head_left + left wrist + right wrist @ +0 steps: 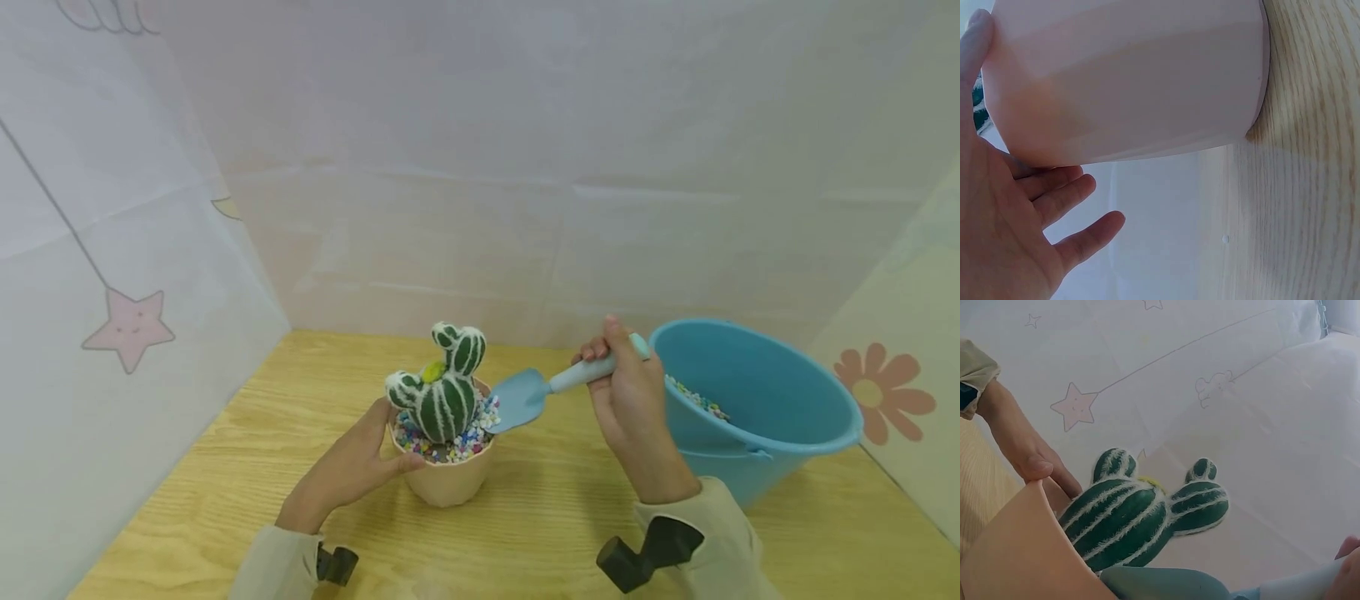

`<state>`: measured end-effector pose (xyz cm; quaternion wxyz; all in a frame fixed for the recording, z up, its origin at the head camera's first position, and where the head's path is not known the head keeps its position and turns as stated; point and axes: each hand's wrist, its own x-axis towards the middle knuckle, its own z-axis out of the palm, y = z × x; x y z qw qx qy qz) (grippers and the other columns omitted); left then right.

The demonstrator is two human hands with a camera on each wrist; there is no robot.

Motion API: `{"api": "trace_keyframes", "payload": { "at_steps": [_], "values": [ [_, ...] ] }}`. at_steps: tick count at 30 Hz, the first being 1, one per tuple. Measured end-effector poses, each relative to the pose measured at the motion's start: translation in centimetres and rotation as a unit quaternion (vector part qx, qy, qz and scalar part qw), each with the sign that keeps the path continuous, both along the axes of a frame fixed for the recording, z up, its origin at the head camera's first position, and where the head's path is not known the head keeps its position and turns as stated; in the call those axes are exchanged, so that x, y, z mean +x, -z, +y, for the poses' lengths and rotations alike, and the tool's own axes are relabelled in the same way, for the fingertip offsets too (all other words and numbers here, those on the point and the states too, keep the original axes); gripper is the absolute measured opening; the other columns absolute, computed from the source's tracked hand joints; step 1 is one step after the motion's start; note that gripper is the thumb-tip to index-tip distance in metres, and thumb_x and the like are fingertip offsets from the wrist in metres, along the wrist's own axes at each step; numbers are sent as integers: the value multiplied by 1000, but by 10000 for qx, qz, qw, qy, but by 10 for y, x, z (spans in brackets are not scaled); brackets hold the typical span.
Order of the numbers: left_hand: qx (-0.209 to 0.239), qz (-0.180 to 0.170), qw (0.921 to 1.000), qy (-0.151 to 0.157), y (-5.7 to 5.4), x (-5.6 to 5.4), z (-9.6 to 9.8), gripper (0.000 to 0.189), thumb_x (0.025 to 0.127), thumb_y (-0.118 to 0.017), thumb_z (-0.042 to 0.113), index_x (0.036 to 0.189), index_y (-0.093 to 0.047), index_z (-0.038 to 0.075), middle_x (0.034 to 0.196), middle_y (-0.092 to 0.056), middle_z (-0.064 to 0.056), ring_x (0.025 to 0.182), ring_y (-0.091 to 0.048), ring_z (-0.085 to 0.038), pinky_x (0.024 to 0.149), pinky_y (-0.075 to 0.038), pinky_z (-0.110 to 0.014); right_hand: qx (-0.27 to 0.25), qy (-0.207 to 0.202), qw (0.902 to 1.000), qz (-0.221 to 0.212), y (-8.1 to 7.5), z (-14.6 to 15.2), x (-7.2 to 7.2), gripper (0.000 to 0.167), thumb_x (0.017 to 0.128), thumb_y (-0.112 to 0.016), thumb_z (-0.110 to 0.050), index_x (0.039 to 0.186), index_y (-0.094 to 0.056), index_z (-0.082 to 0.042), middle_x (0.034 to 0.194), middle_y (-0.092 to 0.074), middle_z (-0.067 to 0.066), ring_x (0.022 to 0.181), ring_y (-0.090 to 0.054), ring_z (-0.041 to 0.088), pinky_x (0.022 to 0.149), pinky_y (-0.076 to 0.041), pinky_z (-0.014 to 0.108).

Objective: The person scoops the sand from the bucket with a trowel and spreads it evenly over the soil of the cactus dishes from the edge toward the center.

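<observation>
A green artificial cactus [447, 408] with white stripes and a yellow flower stands in a pale peach flowerpot [448, 483]. Colourful pebbles [474, 440] surround its base. My left hand [358, 462] grips the pot's left side, thumb at the front rim; the left wrist view shows the other fingers [1063, 194] spread along the wall. In my right hand [628, 392] is a blue hand trowel [521, 398], gripped by its pale handle. Its blade tip dips over the pot's right rim, among the pebbles. From the right wrist view, the blade [1163, 584] lies just beside the cactus.
A large blue bucket [757, 450] stands tilted close to the right of my right hand, with more colourful pebbles [701, 400] inside. Everything sits on a wood-grain table [300, 400]. Pale printed sheets [480, 167] enclose its back and sides.
</observation>
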<state>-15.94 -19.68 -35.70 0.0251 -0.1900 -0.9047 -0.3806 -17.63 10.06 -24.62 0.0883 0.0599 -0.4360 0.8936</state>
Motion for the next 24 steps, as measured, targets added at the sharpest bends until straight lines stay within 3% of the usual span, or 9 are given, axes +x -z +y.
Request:
{"api": "trace_keyframes", "payload": {
  "at_steps": [7,15,24],
  "values": [
    [-124,115,9999,4,0,0,-1,86,86,-65,48,148,-21,7,140,-43,-16,131,-43,-36,104,-38,-55,175,-234,9995,-113,-1,-2,1,32,98,-52,-24,69,-43,-13,64,-47,-2,63,-46,11,70,-44,24],
    [-108,101,9999,-77,-3,3,2,85,86,-67,46,147,-23,8,140,-44,-13,130,-45,-34,103,-40,-54,178,-34,9998,-54,-1,-2,-3,33,97,-53,-25,69,-42,-12,65,-45,-2,64,-45,11,71,-43,25],
    [-260,266,9993,-94,0,1,2,85,86,-65,48,147,-24,6,141,-44,-16,130,-45,-35,102,-41,-53,288,-265,9992,-90,5,-5,0,34,98,-53,-23,69,-39,-14,64,-45,-2,64,-44,11,71,-43,24]
  ]
}}
